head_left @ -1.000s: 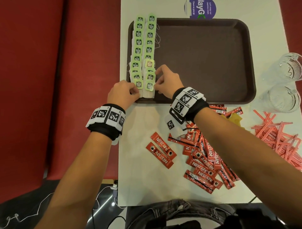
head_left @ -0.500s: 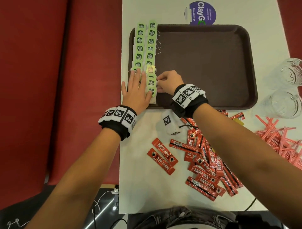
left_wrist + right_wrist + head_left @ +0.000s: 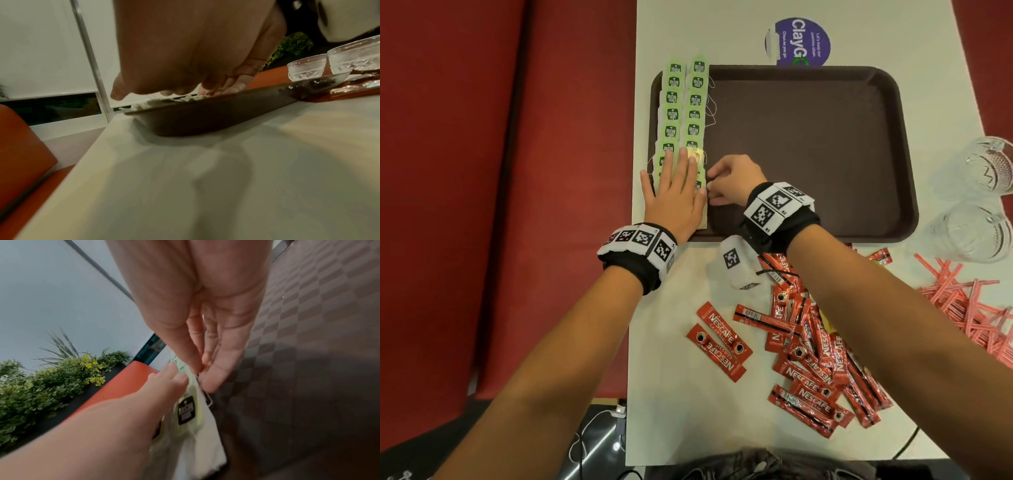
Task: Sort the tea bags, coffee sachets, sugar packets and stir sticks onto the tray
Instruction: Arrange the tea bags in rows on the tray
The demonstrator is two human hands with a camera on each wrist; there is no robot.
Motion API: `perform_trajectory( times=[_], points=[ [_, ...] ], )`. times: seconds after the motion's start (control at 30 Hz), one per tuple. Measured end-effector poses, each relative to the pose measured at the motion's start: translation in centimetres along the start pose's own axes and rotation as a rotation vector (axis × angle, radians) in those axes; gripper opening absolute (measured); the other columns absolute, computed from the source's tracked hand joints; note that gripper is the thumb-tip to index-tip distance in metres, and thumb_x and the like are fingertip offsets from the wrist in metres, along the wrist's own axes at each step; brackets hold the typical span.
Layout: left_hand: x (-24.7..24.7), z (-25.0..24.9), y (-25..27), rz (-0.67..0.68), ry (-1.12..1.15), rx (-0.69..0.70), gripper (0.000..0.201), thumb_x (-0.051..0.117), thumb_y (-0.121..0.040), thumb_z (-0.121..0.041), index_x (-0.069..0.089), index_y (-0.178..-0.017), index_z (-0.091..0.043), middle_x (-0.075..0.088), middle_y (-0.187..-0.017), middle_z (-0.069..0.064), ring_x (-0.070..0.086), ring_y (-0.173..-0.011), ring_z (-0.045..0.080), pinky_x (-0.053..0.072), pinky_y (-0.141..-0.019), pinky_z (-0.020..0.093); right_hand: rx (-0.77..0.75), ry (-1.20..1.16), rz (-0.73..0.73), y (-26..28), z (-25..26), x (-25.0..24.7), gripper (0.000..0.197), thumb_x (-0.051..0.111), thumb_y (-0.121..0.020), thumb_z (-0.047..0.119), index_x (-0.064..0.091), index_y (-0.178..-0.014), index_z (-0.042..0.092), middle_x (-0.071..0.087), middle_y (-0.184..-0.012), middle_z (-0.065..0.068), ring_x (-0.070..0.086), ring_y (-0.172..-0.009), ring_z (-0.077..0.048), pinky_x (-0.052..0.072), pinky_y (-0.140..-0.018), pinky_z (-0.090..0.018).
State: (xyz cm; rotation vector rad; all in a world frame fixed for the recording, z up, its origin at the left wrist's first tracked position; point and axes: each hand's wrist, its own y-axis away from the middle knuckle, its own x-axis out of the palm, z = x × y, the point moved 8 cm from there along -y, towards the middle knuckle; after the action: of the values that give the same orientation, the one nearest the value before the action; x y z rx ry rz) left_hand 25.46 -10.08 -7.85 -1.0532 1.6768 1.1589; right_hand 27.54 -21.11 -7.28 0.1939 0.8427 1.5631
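Two columns of green-tagged tea bags lie along the left side of the brown tray. My left hand lies flat, palm down, on the nearest tea bags, fingers straight. My right hand sits just right of it on the tray, fingers curled. In the right wrist view its thumb and fingers pinch the edge of a tea bag beside my left hand. Red coffee sachets lie heaped on the table, with red-white stir sticks at the right.
Two clear glasses stand right of the tray. A purple round sticker lies behind it. A yellow packet peeks out among the sachets. A red bench runs along the table's left edge.
My left hand has gone from curled at the nearest tea bag to flat over the near tea bags. My right hand stays at the right column's edge.
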Motion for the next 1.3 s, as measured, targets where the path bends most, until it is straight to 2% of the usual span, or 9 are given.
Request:
perform_trajectory(
  times=[0.1, 0.27, 0.37, 0.5, 0.63, 0.83, 1.07, 1.13, 1.3],
  points=[
    [0.5, 0.3, 0.0, 0.024, -0.002, -0.022, 0.054, 0.016, -0.101, -0.035, -0.003, -0.149, -0.021, -0.011, -0.157, -0.002, -0.013, -0.144, 0.017, -0.011, -0.112, 0.052, -0.009, -0.016, -0.001, 0.0, -0.1, 0.2, 0.018, 0.064, -0.082, -0.004, 0.058, -0.091, 0.010, 0.063, -0.094, -0.012, 0.068, -0.087, -0.022, 0.058, -0.078, -0.033],
    [-0.7, 0.4, -0.2, -0.002, 0.015, -0.038, 0.054, 0.015, -0.101, -0.036, -0.006, -0.149, -0.021, -0.012, -0.157, -0.002, -0.015, -0.144, 0.018, -0.013, -0.111, 0.051, -0.025, -0.087, -0.044, -0.8, 0.0, -0.9, 0.013, 0.060, -0.086, 0.001, 0.057, -0.095, 0.010, 0.059, -0.079, -0.004, 0.065, -0.081, -0.017, 0.057, -0.075, -0.029],
    [-1.8, 0.8, -1.1, 0.005, 0.028, -0.039, 0.054, 0.015, -0.101, -0.037, -0.007, -0.149, -0.021, -0.012, -0.157, -0.003, -0.015, -0.144, 0.017, -0.012, -0.111, 0.052, 0.005, -0.135, -0.071, -1.9, 0.3, -1.4, 0.013, 0.055, -0.089, 0.001, 0.059, -0.099, 0.009, 0.058, -0.082, -0.004, 0.064, -0.083, -0.017, 0.057, -0.077, -0.030],
    [-2.2, 1.0, -2.5, 0.050, -0.003, -0.004, 0.053, 0.014, -0.101, -0.035, -0.004, -0.149, -0.020, -0.011, -0.157, -0.004, -0.015, -0.144, 0.016, -0.011, -0.111, 0.053, 0.028, -0.069, -0.018, -2.9, 1.2, -0.6, 0.017, 0.056, -0.089, 0.001, 0.062, -0.105, 0.004, 0.062, -0.078, -0.005, 0.065, -0.081, -0.017, 0.057, -0.080, -0.031],
    [-0.9, 1.3, -2.8, 0.116, -0.056, -0.020, 0.054, 0.015, -0.101, -0.034, -0.003, -0.149, -0.018, -0.012, -0.157, -0.003, -0.015, -0.144, 0.016, -0.009, -0.112, 0.054, -0.002, -0.009, -0.012, -3.2, 1.8, -0.1, 0.018, 0.059, -0.088, 0.002, 0.064, -0.104, 0.006, 0.064, -0.091, -0.010, 0.065, -0.082, -0.017, 0.057, -0.082, -0.031],
    [-0.6, 1.4, -2.7, 0.102, -0.023, -0.042, 0.054, 0.016, -0.101, -0.035, -0.003, -0.149, -0.019, -0.013, -0.157, -0.004, -0.014, -0.144, 0.016, -0.009, -0.112, 0.052, -0.028, 0.011, -0.006, -3.4, 2.0, -0.2, 0.022, 0.062, -0.085, 0.000, 0.064, -0.105, 0.007, 0.063, -0.097, -0.011, 0.065, -0.081, -0.017, 0.057, -0.081, -0.030],
    [-2.5, 1.5, -3.8, 0.081, 0.029, -0.034, 0.054, 0.014, -0.101, -0.036, -0.005, -0.149, -0.018, -0.013, -0.157, -0.004, -0.016, -0.144, 0.016, -0.010, -0.112, 0.051, -0.029, -0.069, -0.091, -4.4, 2.4, -2.1, 0.026, 0.056, -0.086, -0.005, 0.058, -0.111, 0.003, 0.061, -0.085, -0.009, 0.062, -0.074, -0.015, 0.057, -0.070, -0.025],
    [-3.4, 1.5, -4.8, 0.095, 0.018, -0.029, 0.054, 0.013, -0.101, -0.036, -0.006, -0.149, -0.018, -0.013, -0.157, -0.004, -0.016, -0.143, 0.016, -0.011, -0.112, 0.052, -0.013, -0.092, -0.099, -5.1, 2.7, -2.3, 0.029, 0.054, -0.087, -0.006, 0.058, -0.115, 0.001, 0.057, -0.078, -0.005, 0.061, -0.075, -0.015, 0.056, -0.071, -0.025],
    [-3.2, 1.1, -6.5, 0.158, -0.028, -0.018, 0.054, 0.013, -0.101, -0.035, -0.005, -0.149, -0.017, -0.011, -0.157, -0.003, -0.016, -0.144, 0.017, -0.011, -0.112, 0.052, -0.028, -0.022, -0.055, -6.2, 4.2, -1.4, 0.029, 0.059, -0.086, -0.003, 0.061, -0.114, 0.003, 0.064, -0.108, -0.016, 0.065, -0.087, -0.021, 0.056, -0.084, -0.032]
  ],
)
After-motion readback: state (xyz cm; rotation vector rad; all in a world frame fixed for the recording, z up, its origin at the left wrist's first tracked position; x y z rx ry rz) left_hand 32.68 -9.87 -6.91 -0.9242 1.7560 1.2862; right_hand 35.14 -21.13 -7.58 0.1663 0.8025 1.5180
